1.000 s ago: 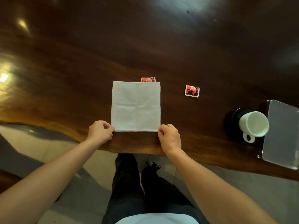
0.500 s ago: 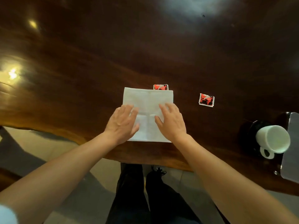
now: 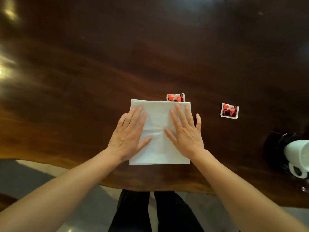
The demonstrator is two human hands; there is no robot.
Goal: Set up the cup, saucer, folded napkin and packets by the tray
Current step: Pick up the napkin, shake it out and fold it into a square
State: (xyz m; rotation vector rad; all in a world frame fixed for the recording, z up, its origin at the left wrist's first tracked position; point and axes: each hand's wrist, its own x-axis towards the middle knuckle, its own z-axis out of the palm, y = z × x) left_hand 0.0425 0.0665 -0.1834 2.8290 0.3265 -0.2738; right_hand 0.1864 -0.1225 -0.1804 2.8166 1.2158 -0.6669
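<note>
A white square napkin [image 3: 158, 148] lies flat near the table's front edge. My left hand [image 3: 129, 136] presses palm down on its left half, fingers spread. My right hand [image 3: 185, 131] presses flat on its right half. Behind the napkin's far edge a red packet [image 3: 175, 97] peeks out, partly covered by it. A second red packet [image 3: 229, 110] lies apart to the right. At the far right edge a white cup [image 3: 296, 152] sits on a black saucer [image 3: 282, 141], both cut off by the frame. The tray is out of view.
The dark wooden table [image 3: 150, 56] stretches far ahead and to the left. Its wavy front edge [image 3: 150, 186] runs just below the napkin. My dark trouser legs and a light floor show beneath it.
Both hands let go of the napkin's near corners and slid forward, flat onto its top. The camera shifted left, so the tray left the frame and the cup moved to the edge.
</note>
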